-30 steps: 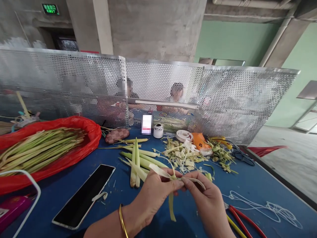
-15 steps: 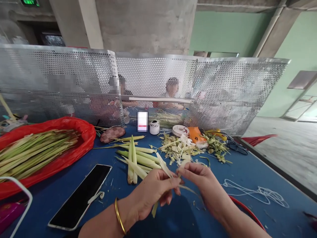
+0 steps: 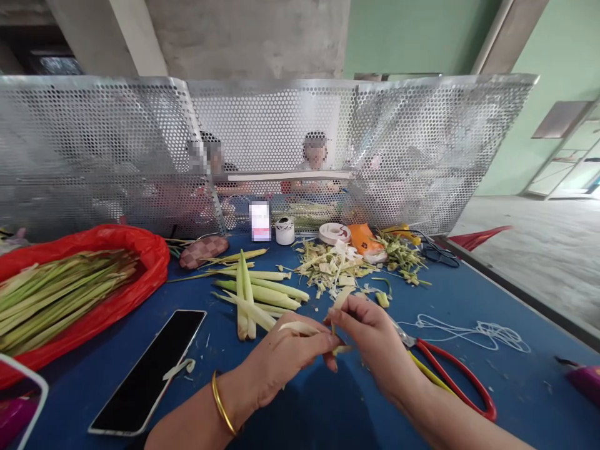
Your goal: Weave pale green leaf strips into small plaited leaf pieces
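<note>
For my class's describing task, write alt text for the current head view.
A left hand and right hand hold pale strips over a blue table. Beyond them lie green stalks and a heap of scraps; to the left are a red bag of long leaves and a dark phone.

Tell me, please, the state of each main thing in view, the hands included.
Left hand: pinching pale strips
Right hand: pinching pale strips
Flat phone: screen dark
Standing screen: lit
Red bag: open, long leaves inside
White cord: loosely tangled
Red-handled tool: lying down, open or shut unclear
Scraps: loosely heaped
Pale stalks: lying, crossed
</note>
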`<action>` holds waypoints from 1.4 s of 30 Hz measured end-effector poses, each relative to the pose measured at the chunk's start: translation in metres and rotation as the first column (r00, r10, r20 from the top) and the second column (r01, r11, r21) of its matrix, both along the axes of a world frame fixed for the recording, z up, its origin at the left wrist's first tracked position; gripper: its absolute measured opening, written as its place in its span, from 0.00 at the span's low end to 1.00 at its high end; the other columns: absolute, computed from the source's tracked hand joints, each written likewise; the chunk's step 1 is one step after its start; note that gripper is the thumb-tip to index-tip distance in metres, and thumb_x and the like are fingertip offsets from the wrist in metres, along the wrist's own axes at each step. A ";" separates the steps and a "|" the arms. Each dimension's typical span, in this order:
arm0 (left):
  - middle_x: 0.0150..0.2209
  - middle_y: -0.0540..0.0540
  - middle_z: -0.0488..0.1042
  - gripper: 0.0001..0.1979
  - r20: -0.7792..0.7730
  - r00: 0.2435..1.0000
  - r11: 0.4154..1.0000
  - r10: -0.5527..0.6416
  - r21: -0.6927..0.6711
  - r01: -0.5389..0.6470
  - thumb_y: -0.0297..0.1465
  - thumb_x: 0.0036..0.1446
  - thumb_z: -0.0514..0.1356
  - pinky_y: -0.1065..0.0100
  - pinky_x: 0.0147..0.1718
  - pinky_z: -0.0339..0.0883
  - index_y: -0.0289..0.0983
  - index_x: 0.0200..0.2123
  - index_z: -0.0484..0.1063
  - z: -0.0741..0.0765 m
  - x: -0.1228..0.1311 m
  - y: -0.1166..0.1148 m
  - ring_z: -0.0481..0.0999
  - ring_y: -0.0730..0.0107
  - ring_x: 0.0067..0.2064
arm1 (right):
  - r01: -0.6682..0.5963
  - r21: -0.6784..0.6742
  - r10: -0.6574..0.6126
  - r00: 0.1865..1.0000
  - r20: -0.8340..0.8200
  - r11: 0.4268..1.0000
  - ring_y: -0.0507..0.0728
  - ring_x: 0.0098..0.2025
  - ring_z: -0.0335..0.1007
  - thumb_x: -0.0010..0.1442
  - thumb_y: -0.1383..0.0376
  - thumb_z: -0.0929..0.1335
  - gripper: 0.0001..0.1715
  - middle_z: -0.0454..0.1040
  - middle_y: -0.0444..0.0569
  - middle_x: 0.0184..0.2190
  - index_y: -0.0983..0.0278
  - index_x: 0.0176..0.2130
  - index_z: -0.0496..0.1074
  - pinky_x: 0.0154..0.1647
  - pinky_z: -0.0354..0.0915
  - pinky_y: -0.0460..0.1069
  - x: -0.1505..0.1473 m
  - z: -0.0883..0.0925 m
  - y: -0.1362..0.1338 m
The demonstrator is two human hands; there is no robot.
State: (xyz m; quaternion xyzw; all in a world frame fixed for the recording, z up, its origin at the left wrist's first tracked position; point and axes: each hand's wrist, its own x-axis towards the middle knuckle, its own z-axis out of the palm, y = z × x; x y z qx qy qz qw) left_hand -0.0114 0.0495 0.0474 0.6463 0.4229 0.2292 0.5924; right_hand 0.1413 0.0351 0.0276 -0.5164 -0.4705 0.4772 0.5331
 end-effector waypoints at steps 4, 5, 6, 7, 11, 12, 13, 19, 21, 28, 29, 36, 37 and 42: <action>0.26 0.49 0.74 0.16 -0.013 1.000 0.998 -0.026 0.050 0.027 0.38 0.54 0.58 0.71 0.29 0.56 0.39 0.19 0.76 0.002 0.002 -0.001 0.68 0.67 0.32 | 0.048 0.027 -0.049 0.998 0.033 0.998 0.51 0.23 0.59 0.49 0.52 0.71 0.20 0.66 0.43 0.19 0.64 0.20 0.68 0.22 0.57 0.45 0.000 -0.004 0.002; 0.25 0.49 0.74 0.15 -0.001 1.000 1.000 -0.008 0.030 0.008 0.38 0.54 0.58 0.71 0.29 0.55 0.39 0.20 0.76 0.001 0.004 -0.002 0.68 0.68 0.31 | 0.065 0.041 -0.067 0.997 0.040 0.997 0.51 0.23 0.59 0.49 0.52 0.71 0.20 0.66 0.43 0.19 0.64 0.20 0.68 0.22 0.57 0.45 0.000 -0.005 0.002; 0.24 0.49 0.74 0.14 0.013 1.000 1.000 0.023 0.004 -0.023 0.38 0.54 0.58 0.71 0.27 0.54 0.39 0.21 0.75 -0.001 0.006 -0.002 0.67 0.69 0.29 | 0.078 0.051 -0.080 0.996 0.038 0.996 0.51 0.24 0.59 0.49 0.52 0.71 0.20 0.67 0.43 0.19 0.64 0.20 0.68 0.23 0.57 0.45 0.000 -0.005 0.002; 0.23 0.49 0.74 0.13 0.025 0.998 0.998 0.064 -0.023 -0.064 0.37 0.53 0.57 0.71 0.25 0.53 0.38 0.22 0.75 -0.003 0.009 -0.002 0.65 0.70 0.27 | 0.079 0.054 -0.080 0.997 0.023 0.995 0.51 0.23 0.60 0.49 0.52 0.71 0.20 0.67 0.43 0.19 0.64 0.20 0.68 0.23 0.58 0.46 0.000 -0.005 0.002; 0.20 0.50 0.72 0.10 0.087 0.970 0.972 0.227 -0.087 -0.220 0.31 0.49 0.55 0.71 0.22 0.50 0.36 0.22 0.73 -0.011 0.015 -0.002 0.59 0.74 0.22 | 0.023 0.062 -0.019 0.997 -0.078 0.998 0.50 0.19 0.59 0.50 0.51 0.71 0.21 0.64 0.40 0.16 0.62 0.19 0.65 0.22 0.59 0.46 -0.005 -0.001 -0.001; 0.21 0.50 0.72 0.09 0.103 0.966 0.968 0.239 -0.101 -0.228 0.30 0.48 0.55 0.71 0.22 0.51 0.36 0.22 0.73 -0.012 0.015 -0.002 0.59 0.74 0.22 | 0.019 0.074 -0.012 0.996 -0.087 0.997 0.50 0.19 0.60 0.50 0.52 0.71 0.20 0.64 0.40 0.16 0.62 0.19 0.64 0.21 0.60 0.46 -0.006 0.001 -0.001; 0.21 0.50 0.72 0.08 0.116 0.964 0.967 0.241 -0.114 -0.228 0.29 0.46 0.55 0.71 0.22 0.52 0.36 0.23 0.74 -0.012 0.015 -0.002 0.60 0.74 0.22 | 0.021 0.085 -0.013 0.996 -0.089 0.996 0.51 0.19 0.60 0.49 0.53 0.71 0.20 0.65 0.40 0.16 0.62 0.19 0.64 0.21 0.60 0.47 -0.006 0.001 -0.002; 0.22 0.49 0.72 0.10 0.134 0.980 0.986 0.147 -0.094 -0.135 0.27 0.45 0.54 0.72 0.23 0.55 0.36 0.18 0.73 -0.010 0.011 -0.002 0.62 0.74 0.24 | 0.100 0.107 -0.099 0.995 -0.020 0.989 0.51 0.20 0.58 0.49 0.54 0.70 0.18 0.64 0.40 0.15 0.61 0.19 0.64 0.20 0.57 0.46 -0.005 -0.003 -0.001; 0.22 0.49 0.72 0.10 0.123 0.986 0.990 0.117 -0.093 -0.106 0.27 0.45 0.54 0.71 0.23 0.55 0.35 0.19 0.74 -0.010 0.010 -0.002 0.62 0.73 0.23 | 0.135 0.122 -0.140 0.990 0.031 0.983 0.51 0.21 0.58 0.50 0.55 0.70 0.17 0.64 0.41 0.17 0.61 0.19 0.65 0.21 0.56 0.46 -0.003 -0.006 0.000; 0.23 0.47 0.73 0.11 0.105 0.989 0.981 0.106 -0.172 -0.087 0.27 0.45 0.56 0.72 0.23 0.54 0.33 0.27 0.79 -0.012 0.009 0.001 0.63 0.75 0.23 | 0.144 0.107 -0.152 0.986 0.069 0.984 0.52 0.25 0.58 0.50 0.55 0.69 0.17 0.66 0.43 0.20 0.63 0.21 0.66 0.24 0.56 0.46 0.002 -0.008 0.005; 0.23 0.47 0.73 0.11 0.114 0.988 0.977 0.101 -0.197 -0.077 0.28 0.46 0.57 0.72 0.23 0.52 0.32 0.28 0.79 -0.012 0.009 0.001 0.61 0.76 0.22 | 0.134 0.096 -0.139 0.989 0.053 0.986 0.52 0.25 0.59 0.50 0.54 0.70 0.18 0.67 0.44 0.20 0.63 0.20 0.66 0.25 0.57 0.46 0.003 -0.008 0.006; 0.23 0.48 0.72 0.20 0.227 0.959 0.930 0.170 -0.359 -0.080 0.44 0.55 0.58 0.74 0.23 0.48 0.32 0.36 0.78 -0.019 0.013 0.000 0.58 0.81 0.21 | 0.091 0.047 -0.087 0.993 -0.076 0.995 0.51 0.24 0.59 0.47 0.51 0.72 0.21 0.67 0.42 0.19 0.64 0.20 0.68 0.27 0.58 0.46 0.005 -0.005 0.009; 0.23 0.49 0.71 0.20 0.209 0.956 0.925 0.205 -0.361 -0.119 0.44 0.54 0.59 0.74 0.23 0.48 0.33 0.36 0.78 -0.021 0.014 0.000 0.58 0.81 0.20 | 0.087 0.048 -0.083 0.993 -0.084 0.995 0.51 0.24 0.59 0.48 0.51 0.72 0.21 0.67 0.42 0.19 0.64 0.20 0.68 0.27 0.58 0.46 0.005 -0.005 0.009; 0.18 0.52 0.66 0.16 0.175 0.964 0.949 0.201 -0.280 -0.147 0.42 0.49 0.64 0.74 0.21 0.47 0.32 0.29 0.77 -0.024 0.016 0.001 0.59 0.80 0.19 | 0.103 0.080 -0.101 0.995 -0.020 0.991 0.52 0.26 0.61 0.49 0.54 0.71 0.17 0.69 0.44 0.20 0.64 0.20 0.69 0.29 0.60 0.47 0.006 -0.010 0.011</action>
